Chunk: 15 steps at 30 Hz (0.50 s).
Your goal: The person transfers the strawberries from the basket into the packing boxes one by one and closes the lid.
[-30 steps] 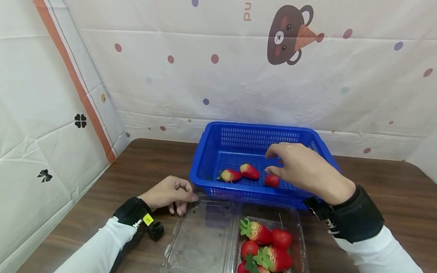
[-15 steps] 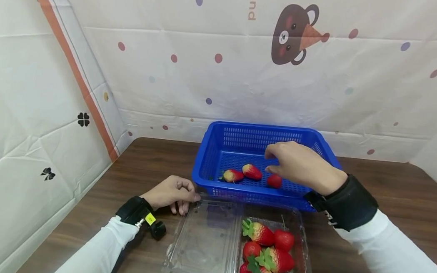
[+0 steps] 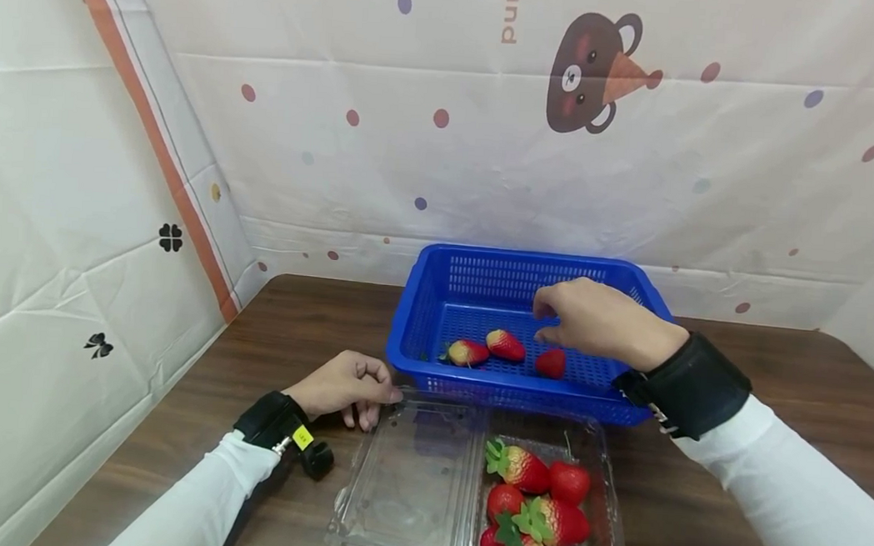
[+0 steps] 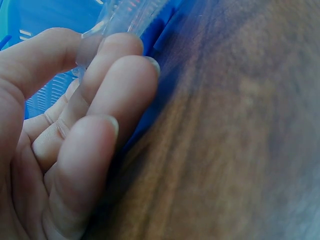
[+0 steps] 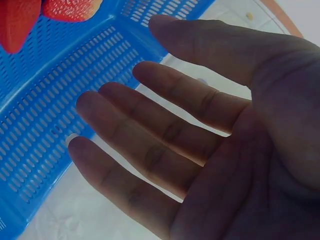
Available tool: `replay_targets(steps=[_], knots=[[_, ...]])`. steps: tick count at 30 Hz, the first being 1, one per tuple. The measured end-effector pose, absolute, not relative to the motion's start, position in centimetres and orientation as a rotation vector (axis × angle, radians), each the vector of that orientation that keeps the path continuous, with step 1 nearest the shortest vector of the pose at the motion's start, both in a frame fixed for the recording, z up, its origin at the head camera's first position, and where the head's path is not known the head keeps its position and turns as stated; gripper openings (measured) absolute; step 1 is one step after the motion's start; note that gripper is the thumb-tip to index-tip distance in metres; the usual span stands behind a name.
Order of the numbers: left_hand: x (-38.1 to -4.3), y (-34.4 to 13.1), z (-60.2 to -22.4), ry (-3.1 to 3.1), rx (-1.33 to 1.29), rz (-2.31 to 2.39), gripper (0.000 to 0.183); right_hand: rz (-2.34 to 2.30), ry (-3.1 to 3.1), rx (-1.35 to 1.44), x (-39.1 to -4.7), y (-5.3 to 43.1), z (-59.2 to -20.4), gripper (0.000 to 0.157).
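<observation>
My left hand (image 3: pixel 343 389) pinches the far left corner of a clear plastic clamshell box's lid (image 3: pixel 412 484) between thumb and forefinger; the left wrist view shows the clear edge between them. The box lies open, and its right half holds several red strawberries (image 3: pixel 521 468), some with green leaves. Over the blue basket (image 3: pixel 476 377) hovers my right hand (image 3: pixel 599 320), its fingers relaxed and holding nothing. Close below it is a red strawberry (image 3: pixel 551 363). Two strawberries (image 3: pixel 506 345) with pale tops lie further left in the basket. In the right wrist view, the palm (image 5: pixel 240 165) is bare.
A brown wooden table (image 3: pixel 314 316) carries both containers, with the basket directly behind the box. White printed cloth (image 3: pixel 384 161) walls the back and sides. A small black camera (image 3: pixel 316 459) sticks out from the left wristband.
The right hand and wrist have drifted slightly back and left over the basket. The left hand keeps its hold on the lid. The head view has shifted a little.
</observation>
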<state>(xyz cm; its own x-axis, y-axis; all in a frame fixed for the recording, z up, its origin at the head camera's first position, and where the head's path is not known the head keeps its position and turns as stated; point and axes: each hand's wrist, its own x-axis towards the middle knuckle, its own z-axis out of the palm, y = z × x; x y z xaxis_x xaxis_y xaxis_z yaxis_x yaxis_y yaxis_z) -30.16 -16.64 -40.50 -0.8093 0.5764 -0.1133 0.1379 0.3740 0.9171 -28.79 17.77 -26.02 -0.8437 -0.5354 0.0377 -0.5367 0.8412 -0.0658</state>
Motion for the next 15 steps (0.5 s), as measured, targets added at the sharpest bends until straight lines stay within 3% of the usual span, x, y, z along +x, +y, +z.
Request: replay_targets(steps=[15], knots=[[-30.1,-16.6,-40.6,2.231,0.609,1.424,0.03,0.129,-3.015,0.837,-30.8,17.7,-26.0,0.025]])
